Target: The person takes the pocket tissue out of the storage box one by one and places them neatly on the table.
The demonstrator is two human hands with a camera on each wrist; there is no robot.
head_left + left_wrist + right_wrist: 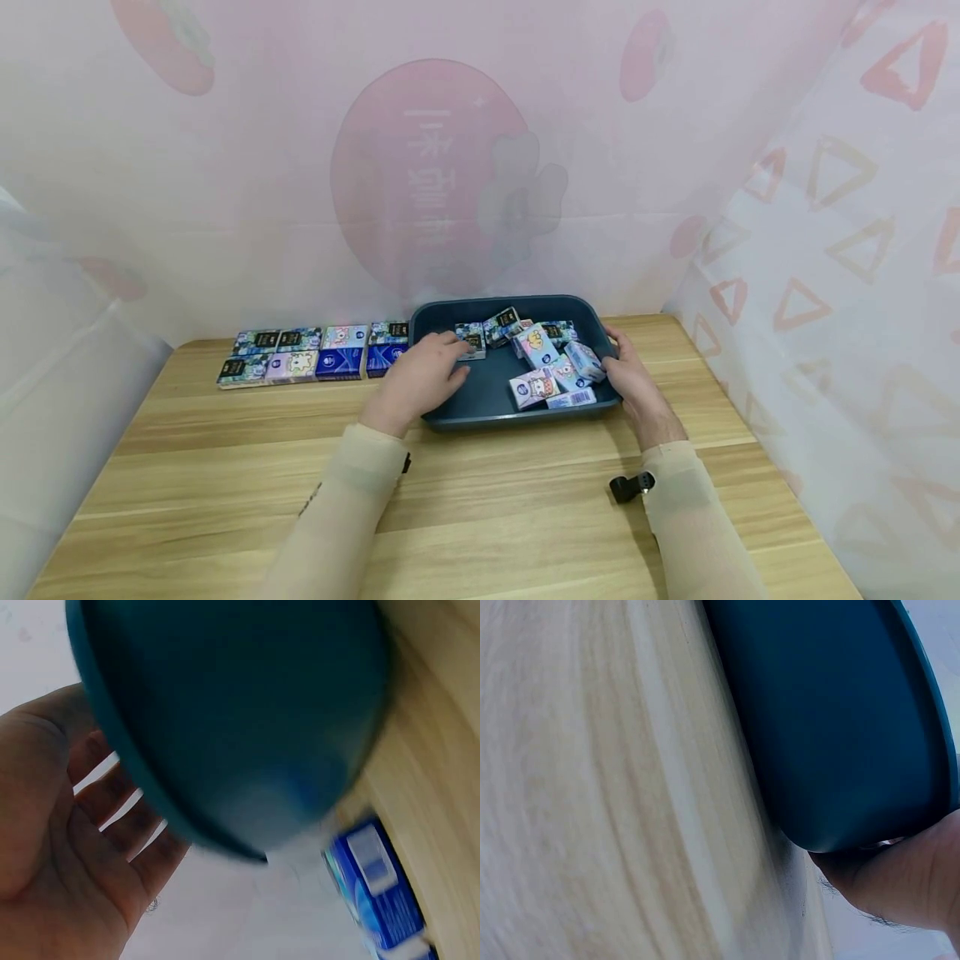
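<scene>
A dark teal tray (480, 412) stands against the back sheet, with several small tissue packs in it. My right hand (633, 379) grips the right end of the tray; in the right wrist view, part of that hand (907, 881) shows at the tray's end. Over the tray's left rim reaches my left hand (420, 375), its fingertips close to a dark floral tissue pack (470, 337). Contact with that pack cannot be made out. In the left wrist view the fingers (112, 795) extend loosely behind the rim, and their tips are hidden.
Left of the tray, tissue packs lie in two rows, among them a blue pack (340, 363) and a floral pack (243, 370). The wooden table (510, 508) has printed sheets (285, 167) behind it and at both sides.
</scene>
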